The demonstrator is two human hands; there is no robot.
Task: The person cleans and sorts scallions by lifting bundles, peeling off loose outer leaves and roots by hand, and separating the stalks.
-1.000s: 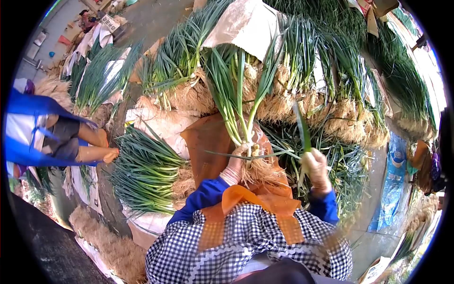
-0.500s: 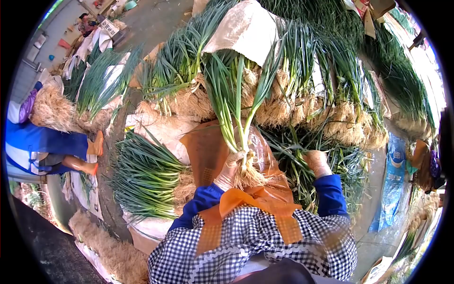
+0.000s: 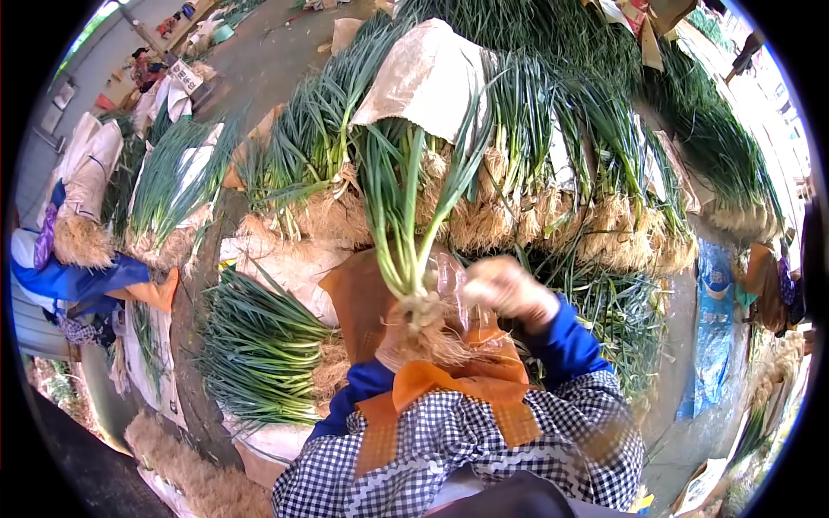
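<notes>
My left hand [image 3: 399, 332] is wrapped round the lower stems and roots of a small bunch of green onions [image 3: 402, 250], leaves pointing away from me. Roots partly cover that hand. Blurred by motion, my right hand [image 3: 509, 289] is raised just right of the bunch, apart from it; its fingers are smeared. An orange apron [image 3: 354, 293] lies beneath the bunch. Loose leaves [image 3: 604, 302] are piled to the right. On the left a stack of green onions [image 3: 259, 345] lies with its roots toward me.
Rooted bunches of green onions [image 3: 535, 155] stand in a row ahead, partly under a pale sack [image 3: 427, 73]. At the left a person in blue [image 3: 86, 281] is beside a large sack-wrapped bundle [image 3: 86, 190]. A blue sheet [image 3: 715, 319] lies on the right.
My right hand first held a leaf, released it over the right pile, then came back toward the bunch. My left hand moved slightly left and down with the bunch. The person at left shifted.
</notes>
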